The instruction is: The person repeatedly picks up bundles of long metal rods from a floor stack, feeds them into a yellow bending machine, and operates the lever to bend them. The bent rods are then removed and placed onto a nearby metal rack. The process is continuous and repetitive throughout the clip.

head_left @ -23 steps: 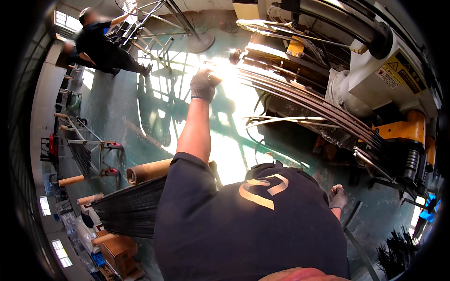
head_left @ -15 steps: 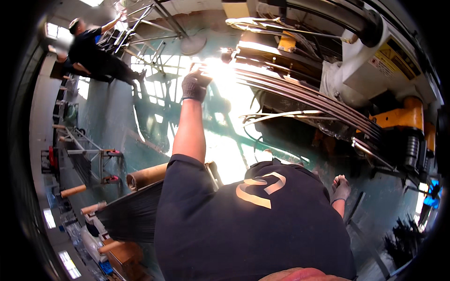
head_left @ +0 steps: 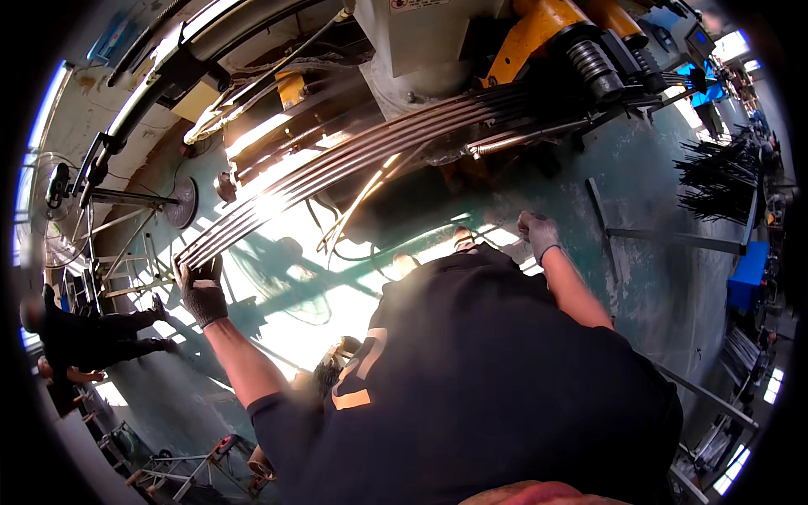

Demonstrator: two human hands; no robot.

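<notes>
A bundle of long thin metal rods curves from the machine at upper right down to the left. My left hand, in a dark glove, is stretched out to the bundle's near ends and closes around them. In a grey glove, my right hand hangs with curled fingers above the green floor, close to my dark shirt. I cannot make out whether it holds anything. Loose bent rods lie under the bundle.
A big machine with a grey housing and yellow parts feeds the rods. Another person in dark clothes crouches at far left beside metal racks. A pedestal fan stands behind. Dark rod stacks and a blue bin sit right.
My view has swung round, so the machine now fills the top. My left hand has come onto the rod ends, and my right hand has risen forward.
</notes>
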